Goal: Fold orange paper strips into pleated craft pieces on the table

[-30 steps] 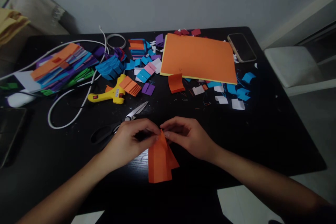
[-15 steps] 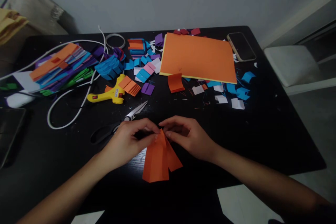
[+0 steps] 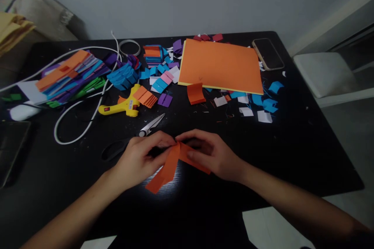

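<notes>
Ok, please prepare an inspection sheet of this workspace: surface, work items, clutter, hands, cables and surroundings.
Surface: dark table, with small paper pieces lying about.
Work items: orange paper, pinched between the hands, two parts spread below; scissors just beyond the left hand, blades pointing away from the person.
Clutter: paper stack, yellow glue gun, large orange sheet, phone.
Hands: left hand and right hand both on the orange paper.
Cables: white cable looped on the table's left part; plug connection cannot be seen.
Surroundings: pale wall behind; pale seat at right.
</notes>
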Motion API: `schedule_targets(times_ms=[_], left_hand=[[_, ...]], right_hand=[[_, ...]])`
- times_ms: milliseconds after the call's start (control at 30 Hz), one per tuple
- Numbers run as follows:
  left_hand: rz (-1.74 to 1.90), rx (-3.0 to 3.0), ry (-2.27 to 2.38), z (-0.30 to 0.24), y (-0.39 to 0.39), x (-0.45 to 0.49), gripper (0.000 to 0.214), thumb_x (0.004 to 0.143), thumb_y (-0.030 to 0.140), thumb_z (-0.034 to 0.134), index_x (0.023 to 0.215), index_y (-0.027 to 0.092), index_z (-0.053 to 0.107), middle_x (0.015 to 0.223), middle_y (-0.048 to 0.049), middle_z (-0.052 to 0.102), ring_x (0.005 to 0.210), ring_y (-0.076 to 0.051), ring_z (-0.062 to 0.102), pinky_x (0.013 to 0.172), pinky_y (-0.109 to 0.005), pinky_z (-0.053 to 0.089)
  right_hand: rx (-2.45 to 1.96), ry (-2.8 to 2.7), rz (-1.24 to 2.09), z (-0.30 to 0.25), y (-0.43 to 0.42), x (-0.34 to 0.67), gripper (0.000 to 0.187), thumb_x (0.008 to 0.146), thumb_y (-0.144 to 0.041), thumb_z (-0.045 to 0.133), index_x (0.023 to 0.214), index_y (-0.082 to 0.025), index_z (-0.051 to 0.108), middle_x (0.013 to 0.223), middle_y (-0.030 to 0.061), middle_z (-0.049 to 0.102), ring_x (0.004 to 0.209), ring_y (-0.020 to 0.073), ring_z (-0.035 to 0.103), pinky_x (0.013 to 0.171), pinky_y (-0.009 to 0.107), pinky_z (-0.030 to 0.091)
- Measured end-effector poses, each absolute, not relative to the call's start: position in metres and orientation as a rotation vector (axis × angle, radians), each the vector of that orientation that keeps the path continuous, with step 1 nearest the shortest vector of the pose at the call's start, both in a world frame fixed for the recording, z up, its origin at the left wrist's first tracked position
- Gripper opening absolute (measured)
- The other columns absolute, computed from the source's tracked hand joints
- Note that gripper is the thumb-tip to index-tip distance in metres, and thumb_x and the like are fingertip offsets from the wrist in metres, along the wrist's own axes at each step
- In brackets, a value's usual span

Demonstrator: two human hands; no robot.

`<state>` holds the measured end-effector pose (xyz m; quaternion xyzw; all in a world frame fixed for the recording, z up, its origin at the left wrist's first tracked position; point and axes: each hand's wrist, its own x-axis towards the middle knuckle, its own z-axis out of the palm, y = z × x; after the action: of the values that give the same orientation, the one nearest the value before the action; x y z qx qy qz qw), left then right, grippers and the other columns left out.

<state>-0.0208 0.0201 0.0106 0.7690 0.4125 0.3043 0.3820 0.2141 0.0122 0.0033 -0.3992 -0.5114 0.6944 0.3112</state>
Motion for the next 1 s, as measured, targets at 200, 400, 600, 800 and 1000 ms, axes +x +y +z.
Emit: schedule_targets(times_ms=[200,400,600,800,1000], left_hand=[[0.752,2.044,1.032,0.012,0.017,-0.020,0.009,0.095,0.016,0.065,0.101,0.018,0.071,0.086,-0.0018,0.081,0.071,-0.012,0.076,0.068,-0.017,0.060],[0.806,2.249,0.974,0.010,0.014,-0.020,0.015,0.098,0.016,0.064,0.111,0.020,0.071,0.096,-0.0042,0.081,0.082,-0.015,0.079,0.075,-0.021,0.062],[0.827,2.376,0.914,0.008,0.013,-0.021,0.018,0.099,0.013,0.061,0.115,0.017,0.069,0.099,-0.0069,0.081,0.087,-0.017,0.079,0.079,-0.023,0.062],[0.799,2.194,0.972,0.007,0.013,-0.020,0.015,0.097,0.013,0.062,0.106,0.019,0.072,0.094,-0.0045,0.081,0.082,-0.015,0.079,0.074,-0.022,0.062],[0.728,1.935,1.057,0.007,0.017,-0.018,0.009,0.095,0.016,0.068,0.097,0.021,0.075,0.090,-0.0005,0.080,0.080,-0.013,0.076,0.073,-0.020,0.059]], right_hand=[[-1.150,-1.498,1.589,-0.004,0.007,0.209,0.018,0.092,-0.027,0.076,0.110,-0.025,0.079,0.105,0.0025,0.082,0.097,0.0184,0.078,0.087,0.031,0.061],[-1.093,-1.559,1.445,-0.003,0.007,0.211,0.015,0.092,-0.022,0.074,0.104,-0.025,0.082,0.100,0.0018,0.083,0.089,0.0172,0.079,0.080,0.029,0.063],[-1.083,-1.611,1.368,-0.006,0.007,0.212,0.015,0.092,-0.023,0.076,0.105,-0.025,0.083,0.100,0.0025,0.084,0.088,0.0172,0.080,0.078,0.027,0.063],[-1.034,-1.658,1.309,-0.011,0.006,0.212,0.015,0.092,-0.023,0.077,0.105,-0.026,0.083,0.102,0.0031,0.084,0.090,0.0186,0.081,0.081,0.030,0.065],[-0.975,-1.768,1.197,-0.012,0.008,0.213,0.014,0.094,-0.024,0.076,0.107,-0.025,0.081,0.102,0.0045,0.084,0.092,0.0199,0.081,0.084,0.033,0.066]])
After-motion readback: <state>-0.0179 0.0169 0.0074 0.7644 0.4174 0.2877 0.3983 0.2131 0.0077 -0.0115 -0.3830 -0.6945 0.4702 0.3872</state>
